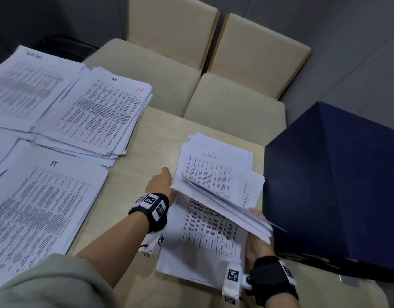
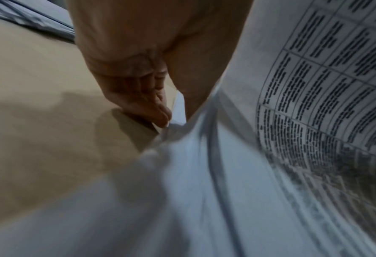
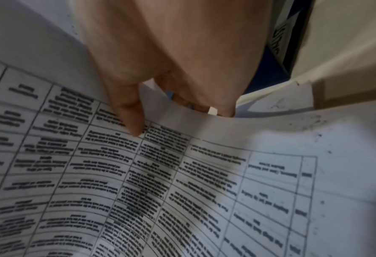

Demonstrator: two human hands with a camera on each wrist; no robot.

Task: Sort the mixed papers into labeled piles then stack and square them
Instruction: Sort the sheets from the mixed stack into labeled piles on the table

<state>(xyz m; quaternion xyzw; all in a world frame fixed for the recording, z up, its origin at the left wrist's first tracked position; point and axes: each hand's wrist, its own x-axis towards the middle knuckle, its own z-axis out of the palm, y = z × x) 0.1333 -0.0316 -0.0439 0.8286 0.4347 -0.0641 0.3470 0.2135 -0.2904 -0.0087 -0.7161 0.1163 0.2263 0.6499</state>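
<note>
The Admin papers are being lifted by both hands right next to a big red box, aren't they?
Almost. The box is dark blue, not red; the head view shows it plainly. The rest holds: the left hand and the right hand are both lifting the Admin papers right beside it on the table.

white papers (image 1: 213, 236) printed with black tables, beige table (image 1: 147, 152), navy box (image 1: 336, 185), cream chairs (image 1: 233, 103)

Lifted sheets (image 1: 222, 203) hide the right hand's fingers, apparently underneath.
</note>
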